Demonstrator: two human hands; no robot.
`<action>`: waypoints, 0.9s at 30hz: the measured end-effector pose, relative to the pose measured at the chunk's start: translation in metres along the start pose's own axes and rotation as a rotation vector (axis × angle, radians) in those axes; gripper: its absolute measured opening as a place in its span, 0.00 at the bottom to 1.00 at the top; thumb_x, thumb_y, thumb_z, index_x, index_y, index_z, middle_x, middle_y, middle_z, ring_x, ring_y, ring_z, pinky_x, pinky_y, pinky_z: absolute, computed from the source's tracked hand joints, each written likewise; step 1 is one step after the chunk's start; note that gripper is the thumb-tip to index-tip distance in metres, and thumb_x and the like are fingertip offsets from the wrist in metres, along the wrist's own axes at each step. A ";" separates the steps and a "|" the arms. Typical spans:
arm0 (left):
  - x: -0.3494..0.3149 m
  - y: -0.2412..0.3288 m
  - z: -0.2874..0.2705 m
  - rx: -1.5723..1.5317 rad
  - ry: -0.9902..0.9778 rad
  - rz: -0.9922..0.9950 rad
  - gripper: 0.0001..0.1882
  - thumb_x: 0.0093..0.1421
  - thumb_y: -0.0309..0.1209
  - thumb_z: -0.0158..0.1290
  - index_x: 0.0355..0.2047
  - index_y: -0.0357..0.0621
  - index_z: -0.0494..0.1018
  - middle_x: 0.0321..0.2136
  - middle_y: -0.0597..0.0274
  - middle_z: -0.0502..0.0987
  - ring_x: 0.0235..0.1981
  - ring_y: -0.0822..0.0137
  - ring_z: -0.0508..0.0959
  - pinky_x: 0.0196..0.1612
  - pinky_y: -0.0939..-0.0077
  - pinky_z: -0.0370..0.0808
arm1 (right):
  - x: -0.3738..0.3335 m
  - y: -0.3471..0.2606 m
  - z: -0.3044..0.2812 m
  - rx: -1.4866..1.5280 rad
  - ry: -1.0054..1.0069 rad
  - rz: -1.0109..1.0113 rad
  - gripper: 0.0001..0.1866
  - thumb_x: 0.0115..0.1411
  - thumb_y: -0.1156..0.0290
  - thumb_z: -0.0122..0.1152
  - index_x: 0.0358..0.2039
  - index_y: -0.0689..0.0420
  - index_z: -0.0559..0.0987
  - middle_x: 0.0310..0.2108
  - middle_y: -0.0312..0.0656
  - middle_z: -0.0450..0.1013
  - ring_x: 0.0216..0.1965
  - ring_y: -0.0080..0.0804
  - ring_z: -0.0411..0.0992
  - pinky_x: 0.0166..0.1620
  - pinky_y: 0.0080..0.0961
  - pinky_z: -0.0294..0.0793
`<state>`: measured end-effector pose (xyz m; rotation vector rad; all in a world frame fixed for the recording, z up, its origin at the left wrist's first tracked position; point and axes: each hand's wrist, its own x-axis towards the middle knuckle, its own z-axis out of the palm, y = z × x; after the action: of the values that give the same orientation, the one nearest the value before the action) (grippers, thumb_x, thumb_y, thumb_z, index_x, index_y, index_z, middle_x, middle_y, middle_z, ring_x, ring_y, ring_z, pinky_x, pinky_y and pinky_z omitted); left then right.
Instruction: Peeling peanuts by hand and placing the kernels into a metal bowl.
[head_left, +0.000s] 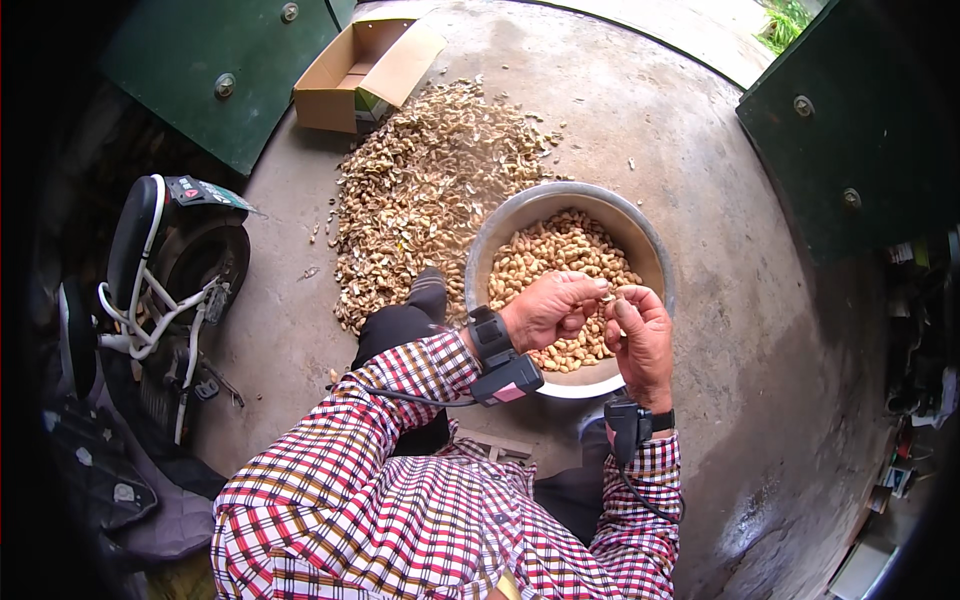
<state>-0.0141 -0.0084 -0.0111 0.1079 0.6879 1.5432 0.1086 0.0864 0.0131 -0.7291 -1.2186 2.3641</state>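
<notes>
Above a round metal basin (652,243), my two hands meet with their fingertips almost together. A small pale peanut (607,297) is pinched between them, mostly hidden by the fingers. My left hand (552,312) has its thumb and forefinger closed on it, the other fingers curled in. From the right, my right hand (643,340) grips it with thumb and bent fingers. Whether its shell is cracked cannot be made out. Many unshelled peanuts (558,248) fill the lower part of the basin, below my hands.
A wide heap of empty peanut shells (410,190) spreads over the concrete floor left of the basin, beside my foot. An open cardboard box (330,108) stands behind it. A small-wheeled vehicle (150,290) is at the left. Green metal doors (850,130) flank the opening.
</notes>
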 end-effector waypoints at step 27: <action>-0.014 -0.009 -0.004 0.003 0.257 0.010 0.11 0.58 0.35 0.43 0.22 0.43 0.66 0.12 0.71 0.64 0.07 0.80 0.58 0.09 0.87 0.52 | 0.059 0.005 0.045 -0.042 -0.152 -0.037 0.22 0.57 0.60 0.52 0.47 0.61 0.67 0.45 0.41 0.67 0.46 0.27 0.65 0.50 0.24 0.62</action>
<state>-0.0063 -0.0231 -0.0139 -0.0863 0.8929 1.5808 0.0343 0.0876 0.0144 -0.5423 -1.3356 2.4069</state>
